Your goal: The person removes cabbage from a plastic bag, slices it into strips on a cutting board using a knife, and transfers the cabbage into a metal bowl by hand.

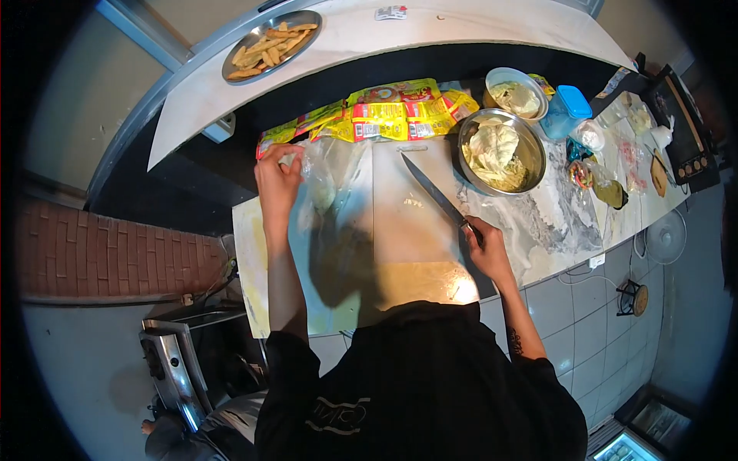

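My right hand [488, 247] is wrapped round the handle of a long kitchen knife [432, 192]. The blade points away and to the left over a white cutting board [400, 234], where a few small pale scraps lie. My left hand [278, 178] is raised at the left of the counter, fingers pinched at the top of a clear plastic bag [321, 180]. Something pale green shows in the lower part of that bag. Right of the knife tip stands a steel bowl [466, 163] with cabbage leaves [492, 146] in it.
Yellow food packets [380, 123] lie along the back. A second bowl [501, 74], a blue-lidded container [567, 111] and an oven [680, 127] stand rightward. On the raised shelf is a plate of fried strips [269, 52]. Another person's leg [173, 442] shows at lower left.
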`<action>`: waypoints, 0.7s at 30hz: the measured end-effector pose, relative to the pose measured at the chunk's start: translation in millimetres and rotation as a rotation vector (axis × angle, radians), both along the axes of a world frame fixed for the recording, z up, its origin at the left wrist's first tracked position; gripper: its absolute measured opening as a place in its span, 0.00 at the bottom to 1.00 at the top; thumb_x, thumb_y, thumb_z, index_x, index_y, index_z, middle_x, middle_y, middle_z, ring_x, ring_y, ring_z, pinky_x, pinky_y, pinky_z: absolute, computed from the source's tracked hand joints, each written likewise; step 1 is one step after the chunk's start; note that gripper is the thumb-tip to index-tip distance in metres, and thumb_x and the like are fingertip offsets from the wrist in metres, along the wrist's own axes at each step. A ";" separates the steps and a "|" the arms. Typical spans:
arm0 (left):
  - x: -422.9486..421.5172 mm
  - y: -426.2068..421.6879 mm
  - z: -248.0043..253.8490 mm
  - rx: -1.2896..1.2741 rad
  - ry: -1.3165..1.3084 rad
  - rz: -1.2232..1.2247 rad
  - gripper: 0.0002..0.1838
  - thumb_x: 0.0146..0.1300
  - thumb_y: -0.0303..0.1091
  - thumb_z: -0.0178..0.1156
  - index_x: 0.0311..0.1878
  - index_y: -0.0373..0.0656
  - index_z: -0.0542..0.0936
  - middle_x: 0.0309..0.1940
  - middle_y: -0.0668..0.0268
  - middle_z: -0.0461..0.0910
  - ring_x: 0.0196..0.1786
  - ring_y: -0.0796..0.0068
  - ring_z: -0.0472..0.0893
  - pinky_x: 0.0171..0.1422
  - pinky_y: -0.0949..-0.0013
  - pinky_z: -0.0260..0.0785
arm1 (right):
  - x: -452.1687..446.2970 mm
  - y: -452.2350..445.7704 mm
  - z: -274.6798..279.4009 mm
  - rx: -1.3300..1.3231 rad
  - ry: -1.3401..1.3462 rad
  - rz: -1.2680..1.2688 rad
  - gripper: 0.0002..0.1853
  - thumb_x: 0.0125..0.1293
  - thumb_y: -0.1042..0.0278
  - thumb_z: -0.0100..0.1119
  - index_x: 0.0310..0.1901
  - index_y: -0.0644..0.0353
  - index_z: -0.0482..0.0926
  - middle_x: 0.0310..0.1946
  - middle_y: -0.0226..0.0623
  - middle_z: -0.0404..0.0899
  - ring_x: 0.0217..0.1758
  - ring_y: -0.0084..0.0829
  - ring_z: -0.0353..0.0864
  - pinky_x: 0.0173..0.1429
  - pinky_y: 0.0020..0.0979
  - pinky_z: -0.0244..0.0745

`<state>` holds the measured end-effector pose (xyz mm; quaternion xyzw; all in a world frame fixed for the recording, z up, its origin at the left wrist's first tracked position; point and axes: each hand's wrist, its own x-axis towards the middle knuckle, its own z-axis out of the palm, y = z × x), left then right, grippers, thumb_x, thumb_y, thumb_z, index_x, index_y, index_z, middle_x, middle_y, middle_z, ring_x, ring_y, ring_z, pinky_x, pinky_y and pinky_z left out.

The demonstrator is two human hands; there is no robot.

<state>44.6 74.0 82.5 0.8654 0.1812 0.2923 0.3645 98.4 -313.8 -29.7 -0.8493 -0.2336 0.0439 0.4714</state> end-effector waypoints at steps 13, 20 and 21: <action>-45.3 39.8 50.9 0.283 0.036 0.154 0.09 0.61 0.21 0.64 0.45 0.36 0.85 0.38 0.60 0.85 0.23 0.75 0.80 0.26 0.72 0.69 | -8.6 -2.2 14.3 -0.014 0.128 0.007 0.11 0.67 0.76 0.57 0.49 0.70 0.80 0.28 0.52 0.77 0.31 0.41 0.76 0.36 0.35 0.71; -22.5 7.2 16.7 0.000 0.139 -0.053 0.16 0.59 0.15 0.61 0.48 0.41 0.85 0.36 0.66 0.82 0.18 0.84 0.73 0.22 0.76 0.68 | -16.6 -8.9 9.1 -0.099 0.202 -0.009 0.10 0.67 0.75 0.56 0.48 0.68 0.77 0.32 0.60 0.80 0.40 0.61 0.81 0.41 0.44 0.75; -18.3 -4.2 3.3 -0.108 0.177 -0.096 0.18 0.58 0.14 0.61 0.50 0.42 0.85 0.35 0.68 0.81 0.20 0.85 0.73 0.23 0.78 0.69 | -19.5 -10.3 5.7 -0.101 0.202 -0.010 0.10 0.67 0.75 0.56 0.48 0.68 0.77 0.32 0.60 0.80 0.40 0.61 0.81 0.41 0.44 0.75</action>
